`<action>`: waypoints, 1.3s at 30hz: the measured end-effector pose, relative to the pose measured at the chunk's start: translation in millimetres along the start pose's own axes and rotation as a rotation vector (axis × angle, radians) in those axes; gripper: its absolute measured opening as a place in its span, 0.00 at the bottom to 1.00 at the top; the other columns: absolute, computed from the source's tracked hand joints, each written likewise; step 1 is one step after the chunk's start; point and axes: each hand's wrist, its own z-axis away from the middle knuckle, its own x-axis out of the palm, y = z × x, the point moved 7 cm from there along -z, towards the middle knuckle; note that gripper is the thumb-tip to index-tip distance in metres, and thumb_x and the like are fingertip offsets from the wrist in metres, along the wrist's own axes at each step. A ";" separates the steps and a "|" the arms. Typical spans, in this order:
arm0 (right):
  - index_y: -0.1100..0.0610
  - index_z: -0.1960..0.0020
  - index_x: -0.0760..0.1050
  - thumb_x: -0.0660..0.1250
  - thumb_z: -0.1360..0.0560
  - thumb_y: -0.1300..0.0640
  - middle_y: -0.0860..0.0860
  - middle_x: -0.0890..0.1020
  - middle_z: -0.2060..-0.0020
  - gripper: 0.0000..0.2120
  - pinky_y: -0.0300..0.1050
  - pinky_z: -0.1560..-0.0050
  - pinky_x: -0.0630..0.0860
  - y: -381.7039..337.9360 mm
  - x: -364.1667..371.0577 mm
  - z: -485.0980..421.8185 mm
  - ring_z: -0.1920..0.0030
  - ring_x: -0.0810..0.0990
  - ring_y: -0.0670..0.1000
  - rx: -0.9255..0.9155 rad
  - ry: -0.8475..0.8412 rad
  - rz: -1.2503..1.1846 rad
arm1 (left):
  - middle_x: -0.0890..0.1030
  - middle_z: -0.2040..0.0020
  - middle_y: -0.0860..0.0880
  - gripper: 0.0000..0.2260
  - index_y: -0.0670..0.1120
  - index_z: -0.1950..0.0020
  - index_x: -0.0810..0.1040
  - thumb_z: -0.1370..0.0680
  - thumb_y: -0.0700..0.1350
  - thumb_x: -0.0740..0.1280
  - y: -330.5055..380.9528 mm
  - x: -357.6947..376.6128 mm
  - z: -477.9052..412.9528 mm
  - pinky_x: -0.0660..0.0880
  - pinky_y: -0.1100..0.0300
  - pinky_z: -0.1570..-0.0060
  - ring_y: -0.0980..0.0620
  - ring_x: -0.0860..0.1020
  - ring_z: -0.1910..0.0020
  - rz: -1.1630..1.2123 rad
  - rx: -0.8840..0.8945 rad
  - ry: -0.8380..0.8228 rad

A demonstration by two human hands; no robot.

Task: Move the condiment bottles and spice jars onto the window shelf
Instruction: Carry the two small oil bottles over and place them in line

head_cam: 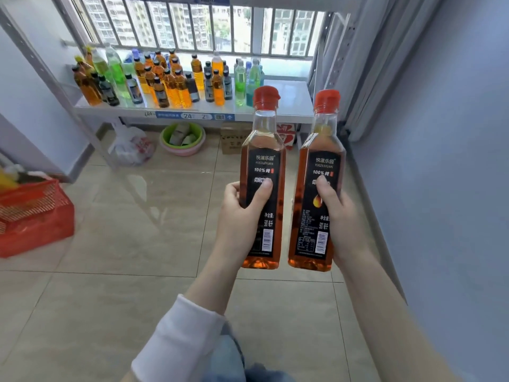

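Gripping one amber bottle each (both upright), left hand (239, 216) and right hand (340, 216) curl fingers around the labels.

bottles (261, 188): amber, red caps, black labels | crate (33, 216): red

Single head cam, wide-angle, pitched forward-down over glossy beige tiled floor (137, 230); faces white metal window shelf (292, 106) near, upper frame; pale blue wall (454, 133) close right.

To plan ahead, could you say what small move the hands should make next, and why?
Probably carry the left bottle and right bottle forward to the bare right end of the shelf: left hand and right hand grip them upright, and shelved bottles crowd its left.
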 end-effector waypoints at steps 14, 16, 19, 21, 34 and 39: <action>0.53 0.50 0.75 0.65 0.37 0.41 0.50 0.83 0.61 0.21 0.46 0.60 0.78 -77.7 29.4 -249.6 0.61 0.83 0.51 -0.063 0.039 -0.052 | 0.82 0.57 0.47 0.20 0.47 0.47 0.70 0.31 0.58 0.68 69.3 48.2 -267.2 0.80 0.50 0.58 0.50 0.82 0.62 0.049 0.027 -0.096; 0.53 0.50 0.75 0.64 0.36 0.41 0.49 0.83 0.63 0.21 0.45 0.62 0.77 -80.5 17.1 -284.4 0.62 0.83 0.50 -0.057 0.075 -0.053 | 0.82 0.56 0.46 0.23 0.47 0.47 0.71 0.34 0.60 0.68 69.5 66.8 -303.2 0.80 0.48 0.57 0.49 0.82 0.61 0.049 -0.001 -0.106; 0.54 0.51 0.75 0.65 0.36 0.41 0.50 0.82 0.63 0.20 0.45 0.61 0.77 -84.6 -1.1 -336.8 0.62 0.82 0.51 -0.052 0.095 -0.050 | 0.82 0.55 0.48 0.20 0.47 0.45 0.71 0.30 0.57 0.68 70.9 96.5 -356.2 0.79 0.56 0.60 0.54 0.82 0.61 0.023 -0.012 -0.109; 0.54 0.50 0.75 0.68 0.34 0.41 0.52 0.82 0.61 0.20 0.47 0.60 0.77 -89.7 -13.1 -373.0 0.60 0.82 0.53 -0.057 0.086 -0.041 | 0.82 0.55 0.48 0.19 0.46 0.44 0.71 0.29 0.57 0.67 72.4 118.3 -388.7 0.79 0.58 0.61 0.54 0.82 0.61 0.014 -0.017 -0.103; 0.53 0.51 0.74 0.65 0.35 0.42 0.48 0.82 0.63 0.19 0.45 0.60 0.78 -171.2 -22.1 -566.0 0.62 0.82 0.49 -0.140 -0.005 -0.063 | 0.81 0.61 0.52 0.20 0.46 0.43 0.71 0.28 0.58 0.66 134.8 179.1 -541.4 0.74 0.66 0.68 0.60 0.81 0.67 -0.048 0.024 -0.063; 0.53 0.49 0.73 0.65 0.36 0.41 0.48 0.83 0.62 0.21 0.44 0.59 0.78 -211.0 -0.5 -622.0 0.60 0.83 0.50 -0.201 0.006 -0.041 | 0.83 0.55 0.48 0.21 0.46 0.44 0.73 0.28 0.60 0.66 172.0 179.6 -595.9 0.79 0.57 0.60 0.53 0.83 0.61 -0.090 0.116 -0.118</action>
